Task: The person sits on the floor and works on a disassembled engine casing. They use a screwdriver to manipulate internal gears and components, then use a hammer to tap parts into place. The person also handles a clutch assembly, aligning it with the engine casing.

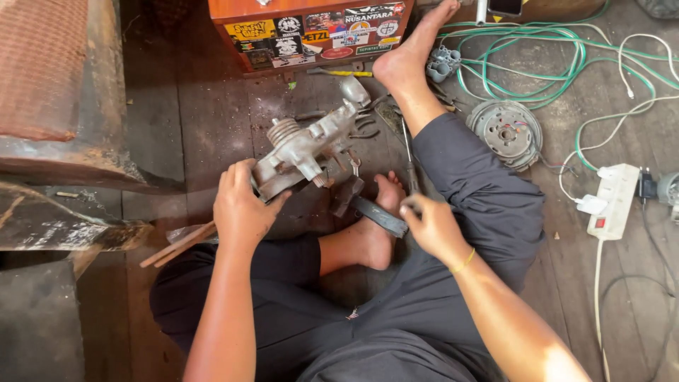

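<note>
Left hand (240,205): clamped on engine casing (300,152); I judge it heavy, rigid, greasy.
Right hand (431,226): pinching hammer (368,206) handle.
Hold: casing's lower rim.

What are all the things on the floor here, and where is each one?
grey metal engine casing: one, silver-grey, floor centre, under the left hand
dark hammer with black handle: one, black, by the bent foot
round grey metal disc: one, grey, right of the outstretched leg
green hose coils: several loops, green, top right
white power strip: one, white, right edge
orange wooden box with stickers: one, orange, top centre
wooden sticks: two, brown, left of the knee
left hand: one, gripping the casing
right hand: one, closed at the hammer handle's end
</note>
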